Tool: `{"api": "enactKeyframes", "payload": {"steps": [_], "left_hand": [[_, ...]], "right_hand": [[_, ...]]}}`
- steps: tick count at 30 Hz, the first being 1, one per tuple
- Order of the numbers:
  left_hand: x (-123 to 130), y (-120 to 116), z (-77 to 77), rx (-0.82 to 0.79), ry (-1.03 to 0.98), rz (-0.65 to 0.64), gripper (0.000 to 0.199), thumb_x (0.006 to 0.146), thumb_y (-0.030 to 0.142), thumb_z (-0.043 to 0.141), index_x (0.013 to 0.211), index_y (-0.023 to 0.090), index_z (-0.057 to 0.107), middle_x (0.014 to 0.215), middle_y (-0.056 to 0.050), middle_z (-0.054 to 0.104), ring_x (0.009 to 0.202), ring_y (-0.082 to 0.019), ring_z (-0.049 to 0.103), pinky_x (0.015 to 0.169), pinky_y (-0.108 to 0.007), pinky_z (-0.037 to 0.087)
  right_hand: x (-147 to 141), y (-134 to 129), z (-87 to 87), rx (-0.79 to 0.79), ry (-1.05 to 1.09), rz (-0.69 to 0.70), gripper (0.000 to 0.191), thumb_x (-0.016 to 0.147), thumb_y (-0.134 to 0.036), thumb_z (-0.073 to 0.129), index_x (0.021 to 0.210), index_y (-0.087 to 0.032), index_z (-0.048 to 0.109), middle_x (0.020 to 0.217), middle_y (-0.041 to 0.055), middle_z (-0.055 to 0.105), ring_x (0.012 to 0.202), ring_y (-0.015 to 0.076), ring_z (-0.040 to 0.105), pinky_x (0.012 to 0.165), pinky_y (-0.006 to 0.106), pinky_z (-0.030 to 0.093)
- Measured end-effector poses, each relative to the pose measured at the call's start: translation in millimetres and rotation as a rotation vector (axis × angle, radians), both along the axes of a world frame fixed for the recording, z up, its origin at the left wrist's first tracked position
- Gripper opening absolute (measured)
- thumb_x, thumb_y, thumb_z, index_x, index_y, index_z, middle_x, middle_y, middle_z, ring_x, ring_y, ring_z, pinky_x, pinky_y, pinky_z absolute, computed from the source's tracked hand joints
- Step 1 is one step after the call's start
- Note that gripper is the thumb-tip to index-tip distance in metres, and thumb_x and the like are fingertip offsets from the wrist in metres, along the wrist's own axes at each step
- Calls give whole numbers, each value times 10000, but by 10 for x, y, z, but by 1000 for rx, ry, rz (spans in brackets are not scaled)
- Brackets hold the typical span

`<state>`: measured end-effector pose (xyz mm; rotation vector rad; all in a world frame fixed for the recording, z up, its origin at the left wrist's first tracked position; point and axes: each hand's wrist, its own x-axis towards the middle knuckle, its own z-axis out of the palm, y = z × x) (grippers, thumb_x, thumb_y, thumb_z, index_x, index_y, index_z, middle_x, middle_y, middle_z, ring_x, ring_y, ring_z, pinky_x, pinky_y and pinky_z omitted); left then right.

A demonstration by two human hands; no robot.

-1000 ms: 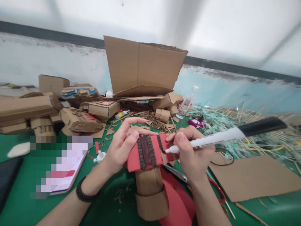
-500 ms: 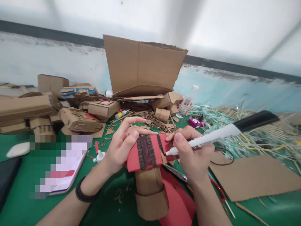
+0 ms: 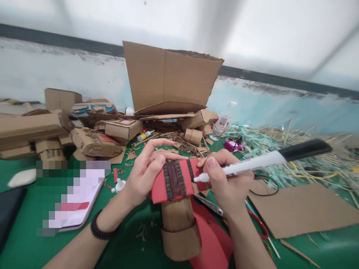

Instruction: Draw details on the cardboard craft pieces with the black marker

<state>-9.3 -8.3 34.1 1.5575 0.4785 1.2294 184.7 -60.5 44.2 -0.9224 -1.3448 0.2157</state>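
My left hand point(image 3: 147, 172) is closed round the left end of a cardboard model point(image 3: 174, 179), its thumb on the top face. Red covering and dark ridged strips mark the upper part of the model; a bare brown cardboard section points toward me. In my right hand point(image 3: 228, 179) is a black-and-white marker point(image 3: 252, 164), its tip at the dark strip on the model's right side. The right fingertips also touch the model's far right edge. Below the model lie red paper point(image 3: 210, 231) and scissors point(image 3: 210, 205), partly hidden by my right arm.
A phone point(image 3: 81, 201) lies on the green table at left. Cardboard models point(image 3: 95, 144) and a large cardboard sheet point(image 3: 171, 78) are at the back. Thin sticks and plastic wrap point(image 3: 297, 149) pile up at right, near a flat cardboard piece point(image 3: 305, 213). A plastic bottle point(image 3: 221, 125) stands behind.
The marker has tilted a little, its black end lower, and its tip has shifted slightly left and up along the strip. My left hand and the model stay in place.
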Motion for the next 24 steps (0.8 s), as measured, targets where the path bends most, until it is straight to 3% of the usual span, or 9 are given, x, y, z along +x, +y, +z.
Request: {"api": "enactKeyframes", "payload": {"steps": [14, 20, 24], "left_hand": [[-11, 19, -28, 24, 9, 6, 274, 1097, 430, 586, 1296, 243, 613, 1040, -48, 868, 1078, -265, 832, 930, -389, 651], [-19, 37, -49, 63, 7, 9, 271, 1099, 421, 584, 1303, 245, 610, 1031, -55, 867, 1085, -268, 832, 951, -422, 658], [-22, 52, -63, 72, -1, -7, 253, 1107, 408, 575, 1303, 250, 607, 1057, -53, 869, 1083, -257, 837, 911, -399, 670]], "right_hand": [[-9, 20, -32, -8, 54, -22, 287, 969, -234, 719, 697, -220, 630, 617, -38, 622, 523, 116, 567, 502, 233, 457], [10, -12, -41, -33, 44, 87, 326, 967, -237, 735, 667, -217, 607, 581, -56, 560, 476, 95, 483, 485, 230, 428], [12, -8, -21, -41, 62, 63, 311, 971, -252, 726, 680, -217, 624, 578, -50, 573, 472, 101, 494, 448, 222, 398]]}}
